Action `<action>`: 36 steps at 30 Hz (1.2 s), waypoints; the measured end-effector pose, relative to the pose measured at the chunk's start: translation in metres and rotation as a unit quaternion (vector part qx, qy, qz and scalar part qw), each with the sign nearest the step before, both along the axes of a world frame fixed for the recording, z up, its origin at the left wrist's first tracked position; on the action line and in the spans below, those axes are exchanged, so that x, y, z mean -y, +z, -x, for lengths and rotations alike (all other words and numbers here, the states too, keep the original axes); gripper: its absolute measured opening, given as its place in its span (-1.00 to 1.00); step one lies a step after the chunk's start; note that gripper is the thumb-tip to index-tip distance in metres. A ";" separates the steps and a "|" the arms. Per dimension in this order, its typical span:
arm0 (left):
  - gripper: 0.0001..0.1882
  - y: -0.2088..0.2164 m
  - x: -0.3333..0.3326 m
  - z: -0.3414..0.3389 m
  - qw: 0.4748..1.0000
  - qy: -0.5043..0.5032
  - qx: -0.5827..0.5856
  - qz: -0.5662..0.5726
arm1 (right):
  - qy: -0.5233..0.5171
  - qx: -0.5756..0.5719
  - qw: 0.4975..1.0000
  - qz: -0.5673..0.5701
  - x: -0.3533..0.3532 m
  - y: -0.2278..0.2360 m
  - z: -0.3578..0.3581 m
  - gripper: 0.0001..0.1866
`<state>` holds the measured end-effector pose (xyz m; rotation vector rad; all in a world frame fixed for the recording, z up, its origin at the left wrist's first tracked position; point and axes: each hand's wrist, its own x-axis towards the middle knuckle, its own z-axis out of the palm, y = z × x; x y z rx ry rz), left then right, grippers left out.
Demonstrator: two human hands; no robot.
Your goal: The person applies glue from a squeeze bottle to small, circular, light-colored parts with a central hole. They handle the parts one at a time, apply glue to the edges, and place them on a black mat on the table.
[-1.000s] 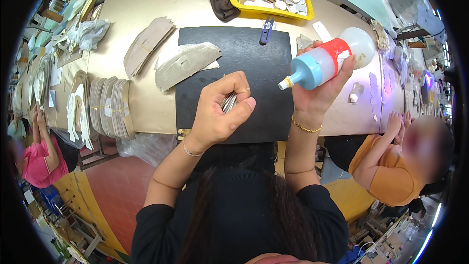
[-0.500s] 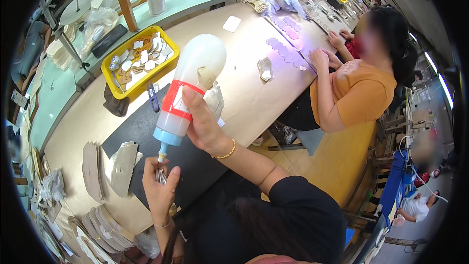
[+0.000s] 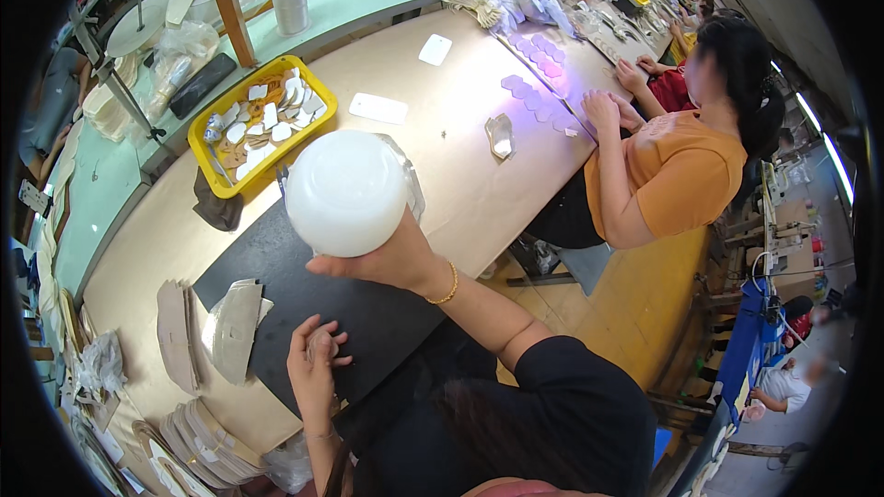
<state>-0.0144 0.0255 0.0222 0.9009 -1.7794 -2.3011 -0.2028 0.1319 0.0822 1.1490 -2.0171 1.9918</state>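
My right hand (image 3: 391,262) is closed round a translucent white squeeze bottle (image 3: 345,193), its round base turned up towards me and hiding the nozzle and red band. Below and to the left of it, my left hand (image 3: 315,368) hovers over the front edge of a black mat (image 3: 359,322). Its fingers are loosely bent and apart, with nothing plainly held in them. Left of the mat's middle lies a stack of beige curved pieces (image 3: 237,329), beside a second brownish stack (image 3: 175,331). Behind the bottle, a pale piece (image 3: 410,179) is partly hidden.
A yellow tray (image 3: 327,120) of small cut pieces stands at the far left. White cards (image 3: 378,109) and a plastic-wrapped piece (image 3: 500,136) lie on the brown-covered table (image 3: 460,193). A person in orange (image 3: 672,166) sits at the right. More stacked pieces (image 3: 207,442) stand near left.
My right hand has swung the bottle from nozzle-down to base towards me, away from my left hand. The left hand's fingers have come off the nozzle and spread. A white card has come into sight.
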 end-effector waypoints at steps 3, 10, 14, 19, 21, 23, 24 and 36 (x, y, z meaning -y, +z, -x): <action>-0.70 0.007 -0.002 0.000 0.988 -0.048 0.070 0.126 | 0.003 -0.048 0.998 -0.043 -0.003 -0.003 0.001 -0.47; -0.75 0.009 0.007 0.003 0.998 0.032 -0.034 -0.053 | 0.052 0.051 0.997 0.003 -0.008 0.001 -0.003 -0.48; -0.70 0.008 0.018 -0.001 0.997 -0.005 -0.011 -0.075 | 0.059 0.101 0.993 0.032 -0.007 0.003 -0.003 -0.49; -0.71 0.006 0.025 -0.003 1.000 -0.001 0.003 -0.006 | 0.070 0.099 0.992 0.034 -0.002 0.001 -0.003 -0.50; -0.76 0.007 0.026 -0.001 1.000 0.015 -0.001 -0.008 | 0.077 0.105 0.991 0.032 -0.002 0.001 -0.003 -0.51; -0.80 0.008 0.026 0.000 1.000 0.023 -0.008 -0.020 | 0.071 0.084 0.994 0.025 -0.001 0.001 -0.003 -0.51; -0.82 0.009 0.025 0.001 0.999 0.031 -0.012 -0.028 | 0.079 0.102 0.991 0.029 -0.002 0.002 -0.003 -0.51; -0.80 0.002 0.027 0.001 0.999 0.039 -0.014 -0.035 | -0.009 -0.103 0.993 -0.063 -0.002 -0.002 0.001 -0.38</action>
